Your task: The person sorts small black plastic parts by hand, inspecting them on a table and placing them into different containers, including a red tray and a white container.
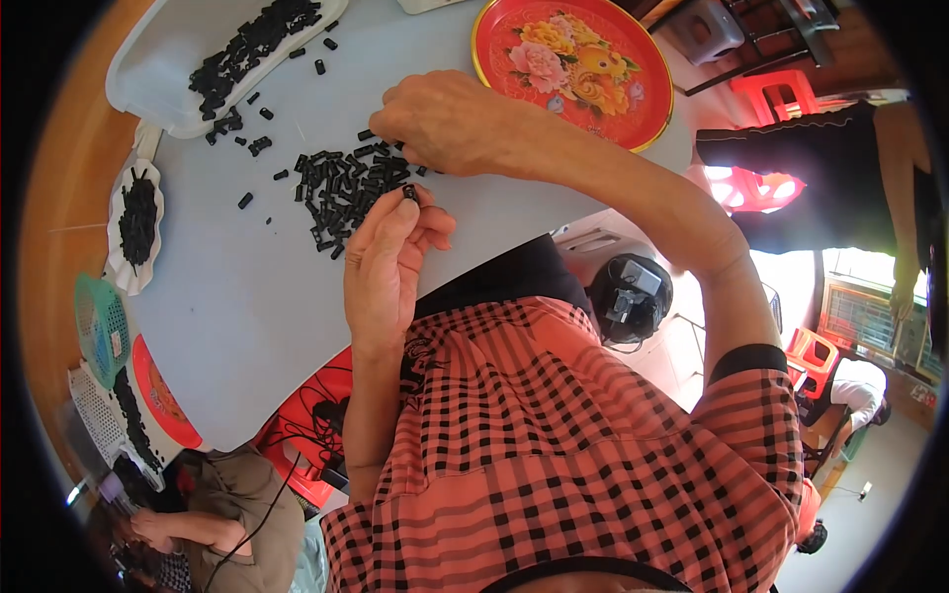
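Observation:
My left hand (386, 262) is closed, with a small black cylindrical part (410, 193) upright between thumb and forefinger. Just beyond it, my right hand (435, 121) reaches across the far side of a pile of small black plastic parts (336, 193). Its fingers curl down toward the pile, and their tips are hidden behind the hand, so whatever they hold does not show. Several loose black pieces (260, 145) lie scattered between the pile and a white tub (148, 69) at the far left, which holds more of them.
The pale grey table (237, 336) carries a red round floral tray (578, 69) at the far right. Along its left edge are a white fluted dish (129, 272) of thin black pieces and a green basket (99, 326). Another person (247, 514) sits at lower left; someone stands at right.

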A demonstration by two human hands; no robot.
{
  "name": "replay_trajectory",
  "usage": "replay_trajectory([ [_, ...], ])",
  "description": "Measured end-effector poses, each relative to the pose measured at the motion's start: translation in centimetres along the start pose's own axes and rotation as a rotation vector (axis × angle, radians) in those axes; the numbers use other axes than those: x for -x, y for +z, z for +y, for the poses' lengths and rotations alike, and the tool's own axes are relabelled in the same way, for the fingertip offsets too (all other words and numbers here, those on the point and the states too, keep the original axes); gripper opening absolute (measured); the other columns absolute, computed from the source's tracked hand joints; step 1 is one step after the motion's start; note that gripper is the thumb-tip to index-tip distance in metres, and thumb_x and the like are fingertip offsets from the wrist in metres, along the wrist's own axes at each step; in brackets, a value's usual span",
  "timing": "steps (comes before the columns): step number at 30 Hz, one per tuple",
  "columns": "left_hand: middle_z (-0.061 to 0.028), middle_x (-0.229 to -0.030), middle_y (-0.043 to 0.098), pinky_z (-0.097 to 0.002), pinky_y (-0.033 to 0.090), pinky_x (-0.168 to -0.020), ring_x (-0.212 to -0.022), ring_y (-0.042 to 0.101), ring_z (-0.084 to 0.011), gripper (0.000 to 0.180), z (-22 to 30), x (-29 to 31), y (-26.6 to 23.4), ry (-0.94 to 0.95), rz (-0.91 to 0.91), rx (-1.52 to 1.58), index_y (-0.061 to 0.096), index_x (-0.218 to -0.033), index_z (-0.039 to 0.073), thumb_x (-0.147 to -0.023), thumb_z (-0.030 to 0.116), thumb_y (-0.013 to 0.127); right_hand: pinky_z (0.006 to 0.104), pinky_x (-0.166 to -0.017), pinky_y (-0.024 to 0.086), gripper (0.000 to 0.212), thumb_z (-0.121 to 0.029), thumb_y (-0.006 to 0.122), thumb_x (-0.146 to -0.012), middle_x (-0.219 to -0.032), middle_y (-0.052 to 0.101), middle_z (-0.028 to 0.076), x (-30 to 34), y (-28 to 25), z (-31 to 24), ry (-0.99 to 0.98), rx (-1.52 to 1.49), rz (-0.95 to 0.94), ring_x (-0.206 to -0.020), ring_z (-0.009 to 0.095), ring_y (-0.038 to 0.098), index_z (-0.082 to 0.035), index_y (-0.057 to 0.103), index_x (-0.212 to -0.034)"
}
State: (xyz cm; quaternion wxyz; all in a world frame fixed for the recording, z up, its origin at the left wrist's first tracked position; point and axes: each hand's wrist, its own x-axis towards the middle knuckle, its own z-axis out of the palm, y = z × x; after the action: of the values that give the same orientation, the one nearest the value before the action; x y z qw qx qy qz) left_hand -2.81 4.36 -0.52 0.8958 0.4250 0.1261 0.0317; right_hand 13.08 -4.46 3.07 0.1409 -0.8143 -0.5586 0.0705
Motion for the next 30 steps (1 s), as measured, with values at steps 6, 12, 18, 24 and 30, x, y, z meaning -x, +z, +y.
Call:
replay_trajectory([
  [6,-0.0119,-0.093,0.062,-0.0297,0.047,-0.07,-0.078,0.06,-0.0172,0.023,0.3,-0.2,0.0,0.01,-0.023,-0.024,0.057,-0.104,-0.006,-0.094,0.013,0.05,0.0424,-0.063,0.05,0.008,-0.006,0.062,-0.07,-0.077,0.06,0.014,-0.1,0.6,-0.5,0.009,0.078,0.04,-0.074,0.033,0.062,0.0,0.06,-0.076],
  [12,-0.0115,-0.087,0.062,-0.0292,0.046,-0.07,-0.077,0.059,-0.0168,0.023,0.9,-0.4,0.3,-0.006,-0.012,-0.058,0.057,-0.103,-0.005,-0.093,0.015,0.05,0.0345,-0.061,0.052,0.013,-0.008,0.065,-0.07,-0.07,0.064,0.011,1.8,0.0,0.6,0.043,-0.459,0.319,-0.065,0.023,0.063,0.0,0.065,-0.081],
  [18,-0.0112,-0.087,0.062,-0.0292,0.045,-0.07,-0.077,0.059,-0.017,0.023,0.7,-0.9,0.9,0.009,-0.023,-0.05,0.057,-0.103,-0.005,-0.094,0.015,0.05,0.0247,-0.063,0.051,0.016,-0.011,0.067,-0.08,-0.075,0.067,0.005,4.2,-0.8,-0.6,0.183,-1.004,0.25,-0.068,0.009,0.061,-0.002,0.069,-0.091],
  [24,-0.0114,-0.086,0.063,-0.0296,0.046,-0.069,-0.079,0.061,-0.0177,0.024,0.5,-1.1,1.1,-0.002,-0.022,-0.084,0.058,-0.103,-0.005,-0.095,0.015,0.05,0.0224,-0.064,0.051,0.011,-0.008,0.064,-0.087,-0.077,0.065,0.003,5.2,0.8,-0.5,0.13,-1.19,0.345,-0.068,0.007,0.06,0.001,0.067,-0.093],
  [30,-0.013,-0.083,0.065,-0.0284,0.046,-0.069,-0.076,0.059,-0.0166,0.025,0.7,-1.1,2.0,-0.054,-0.047,-0.054,0.058,-0.103,-0.006,-0.096,0.016,0.047,0.0214,-0.065,0.051,0.011,-0.006,0.063,-0.085,-0.078,0.066,0.004,6.0,1.9,-0.7,0.112,-1.356,0.426,-0.071,0.007,0.061,0.002,0.067,-0.093],
])
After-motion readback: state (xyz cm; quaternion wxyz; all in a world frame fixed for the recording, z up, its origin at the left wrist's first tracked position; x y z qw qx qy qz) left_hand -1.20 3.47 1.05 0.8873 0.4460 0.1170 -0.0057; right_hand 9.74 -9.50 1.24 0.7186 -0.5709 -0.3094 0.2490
